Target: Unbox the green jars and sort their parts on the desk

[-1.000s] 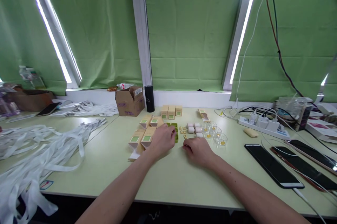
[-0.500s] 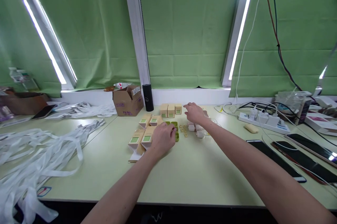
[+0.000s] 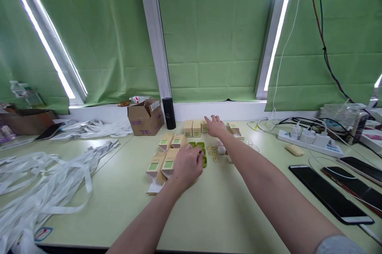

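My left hand point(image 3: 188, 164) is closed over the left side of the small green trays point(image 3: 204, 161); what its fingers pinch is too small to make out. To its left stand several open beige boxes point(image 3: 169, 162) with green-edged windows. My right hand point(image 3: 215, 125) reaches to the back, fingers apart, at the rightmost of the upright beige boxes point(image 3: 188, 128). An open beige box point(image 3: 235, 129) lies right of that hand. Tiny yellow pieces point(image 3: 212, 152) are on the table beside the trays, and white rounded items point(image 3: 221, 149) sit partly under my right forearm.
White straps point(image 3: 59, 186) spread over the left side. A cardboard box point(image 3: 145, 117) and a black cylinder point(image 3: 169, 113) stand at the back. On the right are a power strip point(image 3: 310, 142) with cables, a beige oval item point(image 3: 294, 150) and several phones point(image 3: 330, 193).
My right hand has moved slightly left, towards the back boxes, uncovering the open box on its right. My left hand stays by the green trays. The view has shifted a little.
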The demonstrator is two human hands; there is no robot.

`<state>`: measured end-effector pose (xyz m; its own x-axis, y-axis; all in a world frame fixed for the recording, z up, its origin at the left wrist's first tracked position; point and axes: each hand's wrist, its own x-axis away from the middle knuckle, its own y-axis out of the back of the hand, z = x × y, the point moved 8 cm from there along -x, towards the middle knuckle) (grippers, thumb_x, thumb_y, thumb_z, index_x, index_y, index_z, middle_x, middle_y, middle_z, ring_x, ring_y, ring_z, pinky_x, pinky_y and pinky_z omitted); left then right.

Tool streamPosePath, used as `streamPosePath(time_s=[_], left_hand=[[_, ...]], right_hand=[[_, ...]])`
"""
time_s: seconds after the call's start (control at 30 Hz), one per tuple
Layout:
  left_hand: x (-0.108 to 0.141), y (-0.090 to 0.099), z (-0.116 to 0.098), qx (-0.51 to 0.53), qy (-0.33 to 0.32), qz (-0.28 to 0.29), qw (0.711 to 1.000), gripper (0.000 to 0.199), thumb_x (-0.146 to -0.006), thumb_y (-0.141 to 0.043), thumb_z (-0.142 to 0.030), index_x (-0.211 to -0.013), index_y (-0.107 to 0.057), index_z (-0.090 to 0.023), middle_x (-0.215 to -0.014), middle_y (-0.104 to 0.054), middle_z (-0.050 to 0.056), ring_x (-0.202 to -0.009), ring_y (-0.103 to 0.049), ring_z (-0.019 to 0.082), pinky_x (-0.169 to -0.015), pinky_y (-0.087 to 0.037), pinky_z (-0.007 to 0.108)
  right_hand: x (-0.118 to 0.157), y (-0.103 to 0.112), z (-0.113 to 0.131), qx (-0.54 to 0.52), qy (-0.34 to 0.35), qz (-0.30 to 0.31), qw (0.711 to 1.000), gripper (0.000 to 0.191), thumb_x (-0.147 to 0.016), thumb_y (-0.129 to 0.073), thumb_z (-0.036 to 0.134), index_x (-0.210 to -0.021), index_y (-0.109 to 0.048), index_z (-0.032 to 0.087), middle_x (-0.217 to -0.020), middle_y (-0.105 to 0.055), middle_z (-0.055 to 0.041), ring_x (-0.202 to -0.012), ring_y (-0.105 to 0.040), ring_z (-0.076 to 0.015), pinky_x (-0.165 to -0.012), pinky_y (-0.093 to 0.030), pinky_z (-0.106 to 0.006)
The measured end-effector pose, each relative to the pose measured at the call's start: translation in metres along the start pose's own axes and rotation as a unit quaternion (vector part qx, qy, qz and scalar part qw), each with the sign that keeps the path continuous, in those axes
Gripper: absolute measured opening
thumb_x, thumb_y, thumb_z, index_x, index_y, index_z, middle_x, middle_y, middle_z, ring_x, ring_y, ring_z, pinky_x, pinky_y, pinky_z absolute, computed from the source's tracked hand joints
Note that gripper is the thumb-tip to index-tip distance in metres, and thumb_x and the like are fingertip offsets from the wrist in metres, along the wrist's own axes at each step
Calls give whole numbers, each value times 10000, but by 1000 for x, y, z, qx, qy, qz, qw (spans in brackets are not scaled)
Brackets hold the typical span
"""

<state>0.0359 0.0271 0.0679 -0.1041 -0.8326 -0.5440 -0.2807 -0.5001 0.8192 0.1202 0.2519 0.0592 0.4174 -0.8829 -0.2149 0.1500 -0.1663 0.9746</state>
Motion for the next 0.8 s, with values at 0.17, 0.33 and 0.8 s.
streamPosePath(time_s=[0.17, 0.33, 0.8], left_hand=[[-2, 3, -1, 6, 5, 4, 1000, 244, -994, -478, -252, -838, -662, -215, -742, -624, 74, -819, -574, 245, -702, -399, 370], [-3, 3, -2, 15, 6, 0, 1000, 232, -982, -480, -235, -835, -657, -210, -743, -632, 73, -804, -566, 239, -676, -393, 364], [-5, 18, 4, 158, 45, -47, 985, 344, -921, -579, -185, -1261, -548, -221, -1132, -691, 85, -1189, -520, 299, -1032, -435, 484]], right_hand=[[-5, -8, 8, -24, 18, 14, 999, 570, -932, -621, 145, -1466, -424, 179, -1679, -221, -205, -1581, -110, -354, -1162, -335, -464], [2, -9, 13, -73, 10, 18, 997, 481, -927, -616, 96, -1363, -436, 189, -1414, -554, -195, -1364, -499, -292, -1009, -459, -390], [116, 64, -27, -339, 51, -122, 932, 428, -905, -682, 290, -1265, -452, 263, -1214, -647, -55, -969, -675, -192, -819, -549, -335]])
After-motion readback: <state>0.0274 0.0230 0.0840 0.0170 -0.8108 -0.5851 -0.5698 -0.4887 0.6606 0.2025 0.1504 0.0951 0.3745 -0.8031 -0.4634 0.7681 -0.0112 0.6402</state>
